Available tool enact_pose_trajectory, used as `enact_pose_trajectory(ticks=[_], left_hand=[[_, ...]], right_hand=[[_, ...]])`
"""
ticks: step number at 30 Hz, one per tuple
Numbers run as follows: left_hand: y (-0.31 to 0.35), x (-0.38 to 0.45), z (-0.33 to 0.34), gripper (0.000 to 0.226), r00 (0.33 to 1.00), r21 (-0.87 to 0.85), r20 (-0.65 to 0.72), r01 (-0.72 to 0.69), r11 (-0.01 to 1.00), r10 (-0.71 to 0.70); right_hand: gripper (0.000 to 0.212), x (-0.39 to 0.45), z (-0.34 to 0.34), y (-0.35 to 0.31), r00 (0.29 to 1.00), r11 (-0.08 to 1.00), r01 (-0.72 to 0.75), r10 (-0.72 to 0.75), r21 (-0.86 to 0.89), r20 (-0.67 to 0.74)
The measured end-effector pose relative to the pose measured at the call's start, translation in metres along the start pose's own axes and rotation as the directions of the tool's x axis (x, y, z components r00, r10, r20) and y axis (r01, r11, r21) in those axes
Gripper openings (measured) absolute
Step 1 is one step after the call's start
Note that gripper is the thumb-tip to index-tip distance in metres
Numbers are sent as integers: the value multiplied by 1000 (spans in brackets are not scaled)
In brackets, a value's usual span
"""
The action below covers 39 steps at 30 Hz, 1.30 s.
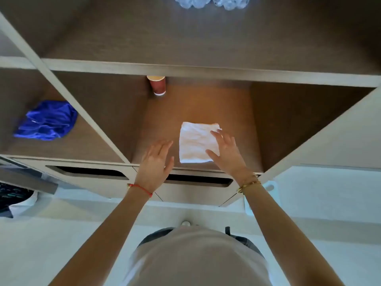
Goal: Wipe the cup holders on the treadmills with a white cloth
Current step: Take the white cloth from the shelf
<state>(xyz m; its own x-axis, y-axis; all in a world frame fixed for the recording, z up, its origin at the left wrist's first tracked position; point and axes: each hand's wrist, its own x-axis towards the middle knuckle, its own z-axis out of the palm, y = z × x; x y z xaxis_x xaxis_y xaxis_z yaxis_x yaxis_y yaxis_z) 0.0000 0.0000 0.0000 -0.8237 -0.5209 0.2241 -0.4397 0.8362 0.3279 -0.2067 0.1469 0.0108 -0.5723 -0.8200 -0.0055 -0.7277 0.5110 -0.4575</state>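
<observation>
A folded white cloth (194, 141) lies flat on the brown floor of the middle shelf compartment (160, 124). My right hand (225, 151) lies over the cloth's right edge with straight, spread fingers and its thumb across the lower right corner. My left hand (155, 162) is stretched out just left of the cloth, fingers straight, holding nothing; whether it touches the shelf I cannot tell. No treadmill or cup holder is in view.
A red paper cup (158, 85) stands at the back left of the same compartment. A crumpled blue cloth (46, 120) lies in the left compartment. Clear plastic bottles (212, 2) stand on the shelf above. Two drawer slots (86, 172) run below the shelf edge.
</observation>
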Motion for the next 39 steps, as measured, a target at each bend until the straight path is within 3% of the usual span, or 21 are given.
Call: enact_pose_trajectory(ticks=[7,13,18,25,32,39], left_hand=[[-16,18,24,47,989,11,130,63,998,-64],[-24,19,38,48,978,4,183,97,995,-96],[-24,18,41,48,975,1,197,107,994,-105],[-23,16,38,44,979,-34,187,91,995,-83],[-12,12,21,37,990,-80,140,-12,997,23],[6,5,8,36,973,-158,164,-137,978,162]], right_hand=[[86,39,27,0,979,997,-25,41,-79,197],[94,38,34,3,992,979,-76,94,-192,84],[79,33,38,-1,993,966,-103,112,-239,24],[40,15,43,-7,983,989,-149,145,-25,-113],[34,-24,31,-4,943,960,-252,271,121,-193],[34,-86,11,-8,887,929,-341,369,145,-279]])
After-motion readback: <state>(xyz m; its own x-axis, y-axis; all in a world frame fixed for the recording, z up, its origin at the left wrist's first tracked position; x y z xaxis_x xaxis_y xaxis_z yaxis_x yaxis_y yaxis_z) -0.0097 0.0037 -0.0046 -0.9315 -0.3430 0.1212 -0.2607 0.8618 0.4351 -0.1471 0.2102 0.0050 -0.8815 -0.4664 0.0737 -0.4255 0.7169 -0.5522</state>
